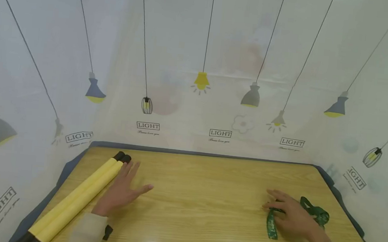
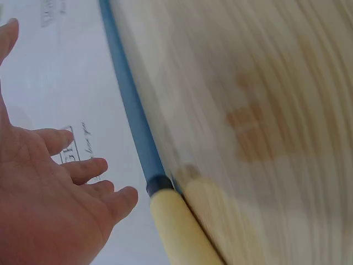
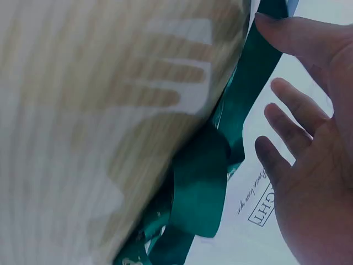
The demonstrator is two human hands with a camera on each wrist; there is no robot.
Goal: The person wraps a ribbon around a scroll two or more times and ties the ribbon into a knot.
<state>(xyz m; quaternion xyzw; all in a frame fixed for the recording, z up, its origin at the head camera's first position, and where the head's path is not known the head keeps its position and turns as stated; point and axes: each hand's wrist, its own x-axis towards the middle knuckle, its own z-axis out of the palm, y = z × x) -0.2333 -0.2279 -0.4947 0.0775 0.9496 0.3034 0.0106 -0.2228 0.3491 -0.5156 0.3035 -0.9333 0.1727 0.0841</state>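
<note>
Two long yellow rods (image 1: 83,196) with black ends lie side by side at the left of the table. Beside their far end is my left hand (image 1: 120,192), fingers straight and thumb spread, holding nothing. The left wrist view has this hand (image 2: 60,204) with a rod (image 2: 179,221) alongside. At the right, a dark green patterned ribbon (image 1: 272,224) lies in loose loops. My right hand (image 1: 293,216) is over it, hiding its middle. In the right wrist view the thumb overlaps the ribbon (image 3: 201,187), while other fingers of the hand (image 3: 314,182) extend loosely; I see no clear pinch.
The glossy wood-grain table (image 1: 190,198) spans between the hands. A white cloth (image 1: 188,31) printed with hanging lamps surrounds it at the back and sides. A blue-grey edge (image 1: 205,153) runs along the table's border.
</note>
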